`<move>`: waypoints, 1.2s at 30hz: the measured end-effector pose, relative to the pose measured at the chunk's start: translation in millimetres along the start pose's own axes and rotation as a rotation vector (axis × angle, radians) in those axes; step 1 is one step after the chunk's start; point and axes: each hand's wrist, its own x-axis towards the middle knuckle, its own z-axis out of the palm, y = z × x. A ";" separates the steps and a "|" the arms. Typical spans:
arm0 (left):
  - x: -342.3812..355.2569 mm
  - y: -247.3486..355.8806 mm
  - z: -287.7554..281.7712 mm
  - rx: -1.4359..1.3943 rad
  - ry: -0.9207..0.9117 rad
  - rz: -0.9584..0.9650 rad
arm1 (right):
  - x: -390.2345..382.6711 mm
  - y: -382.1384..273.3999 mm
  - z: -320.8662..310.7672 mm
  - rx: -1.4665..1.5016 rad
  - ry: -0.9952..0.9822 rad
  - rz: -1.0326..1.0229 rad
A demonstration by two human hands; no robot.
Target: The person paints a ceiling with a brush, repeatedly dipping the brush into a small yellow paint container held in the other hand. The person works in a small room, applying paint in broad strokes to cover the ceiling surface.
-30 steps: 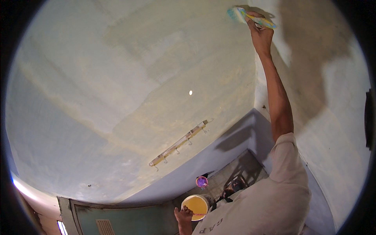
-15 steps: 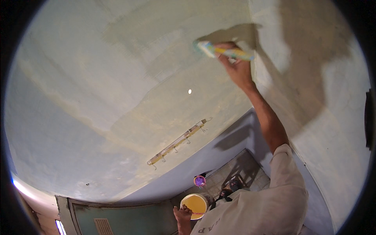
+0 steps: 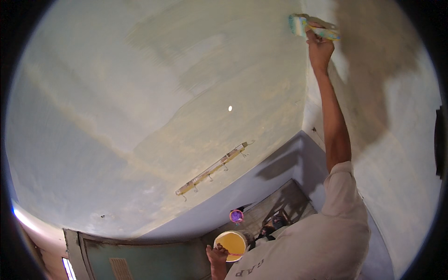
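High at the upper right, my right hand (image 3: 320, 45) grips a paintbrush (image 3: 298, 25) by its paint-smeared handle, the wide bristles against the wall close to the corner. Down below, my left hand (image 3: 217, 255) is closed round the red handle of a white bucket (image 3: 246, 240), holding it near my body. Yellow paint (image 3: 232, 243) fills part of that bucket. The wall (image 3: 154, 107) carries damp-looking darker strokes beside paler patches.
A wooden rail with wire hooks (image 3: 212, 171) is fixed on the wall. Below stand a small purple pot (image 3: 236, 216) and a dark stool-like frame (image 3: 287, 207) on the tiled floor. A greenish door (image 3: 154, 261) is at lower left; the side wall (image 3: 401, 154) adjoins at right.
My right hand has carried the brush up and to the right across the wall, toward the corner, with the arm stretched further. My left hand and the bucket have stayed nearly in place.
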 end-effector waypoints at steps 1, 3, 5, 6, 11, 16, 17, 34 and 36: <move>-0.8 0.0 3.3 -0.001 0.018 -0.002 | -11.3 -5.4 7.4 -0.054 -0.016 -0.127; -1.5 -0.7 7.0 -0.006 0.017 -0.013 | -41.2 -27.9 27.1 -0.019 -0.075 -0.214; -3.7 -0.4 7.2 -0.010 0.015 -0.004 | -72.7 -58.7 52.2 0.026 -0.141 -0.274; -4.6 -0.5 7.6 -0.004 0.011 0.000 | -84.7 -72.0 60.0 -0.029 -0.164 -0.375; -6.2 3.5 7.8 -0.024 0.019 -0.018 | -140.1 -143.1 86.2 0.080 -0.333 -0.346; -11.3 1.6 7.0 -0.048 0.012 0.001 | -143.2 -130.7 74.0 0.526 -0.393 0.098; -11.3 1.1 7.8 -0.037 0.014 0.007 | -137.2 -121.1 67.7 0.645 -0.408 0.160; -10.8 5.3 6.7 0.010 0.032 0.021 | -110.4 16.2 -13.5 -0.032 -0.130 -0.160; -9.2 5.8 6.7 0.003 0.014 0.026 | -140.0 -1.5 -0.4 0.080 -0.205 -0.183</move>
